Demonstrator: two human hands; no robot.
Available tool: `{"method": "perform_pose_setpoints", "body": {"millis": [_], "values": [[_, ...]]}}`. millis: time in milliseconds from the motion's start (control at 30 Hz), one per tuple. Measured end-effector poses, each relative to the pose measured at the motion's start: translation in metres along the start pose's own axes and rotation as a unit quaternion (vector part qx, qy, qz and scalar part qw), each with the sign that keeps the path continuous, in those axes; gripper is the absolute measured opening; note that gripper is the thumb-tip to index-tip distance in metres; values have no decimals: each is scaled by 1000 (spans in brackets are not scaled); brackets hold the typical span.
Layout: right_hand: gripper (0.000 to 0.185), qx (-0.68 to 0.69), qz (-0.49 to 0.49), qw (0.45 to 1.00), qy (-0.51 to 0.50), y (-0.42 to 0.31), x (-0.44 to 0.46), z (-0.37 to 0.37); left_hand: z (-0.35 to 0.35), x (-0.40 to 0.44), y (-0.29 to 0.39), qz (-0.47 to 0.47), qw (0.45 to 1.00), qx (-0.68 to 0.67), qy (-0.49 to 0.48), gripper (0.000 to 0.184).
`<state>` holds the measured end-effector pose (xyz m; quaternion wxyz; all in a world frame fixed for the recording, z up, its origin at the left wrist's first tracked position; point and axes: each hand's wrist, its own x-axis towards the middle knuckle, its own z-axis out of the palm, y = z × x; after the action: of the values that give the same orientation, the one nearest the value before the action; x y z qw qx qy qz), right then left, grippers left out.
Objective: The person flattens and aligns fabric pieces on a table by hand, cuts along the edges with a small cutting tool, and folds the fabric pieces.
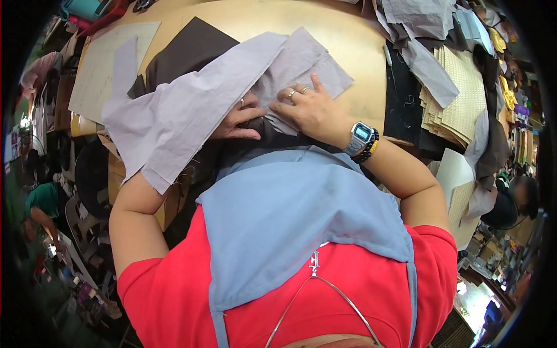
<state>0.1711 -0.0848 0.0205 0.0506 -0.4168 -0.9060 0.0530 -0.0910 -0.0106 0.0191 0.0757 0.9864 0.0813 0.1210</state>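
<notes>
The step in hand looks like lining up or folding the grey cloth (191, 110), which lies under and around both hands at the near edge of the desk (278, 14). The left hand (238, 120) is bent and partly covered by a long strip of the cloth; whether it grips anything I cannot tell. The right hand (307, 107) rests on the cloth with its little finger raised and its forefinger close to the left hand's fingers; a pinch beneath is hidden. The next move seems to call for keeping the layers flat and the edges even between the hands.

Beyond the left hand lies dark cloth (191, 49). To the right of the hands are patterned sheets (455, 110). Of containers, what looks like a box (116, 174) stands below and left of the left hand; its contents cannot be seen.
</notes>
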Motion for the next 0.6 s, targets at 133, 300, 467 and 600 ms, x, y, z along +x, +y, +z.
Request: {"method": "perform_pose_setpoints", "body": {"millis": [133, 300, 467, 600], "values": [[35, 21, 23, 999, -20, -8, 2, -8, -5, -4, 3, 3, 1000, 13, -4, 54], [34, 15, 26, 999, -35, -19, 6, -12, -3, -6, 3, -12, 999, -18, -31, 54], [36, 32, 20, 999, -15, -23, 5, -5, 7, -12, -5, -2, 998, -56, -8, 55], [37, 30, 28, 999, -33, -29, 4, -12, 18, -16, -5, 5, 997, -62, 52, 53]]}}
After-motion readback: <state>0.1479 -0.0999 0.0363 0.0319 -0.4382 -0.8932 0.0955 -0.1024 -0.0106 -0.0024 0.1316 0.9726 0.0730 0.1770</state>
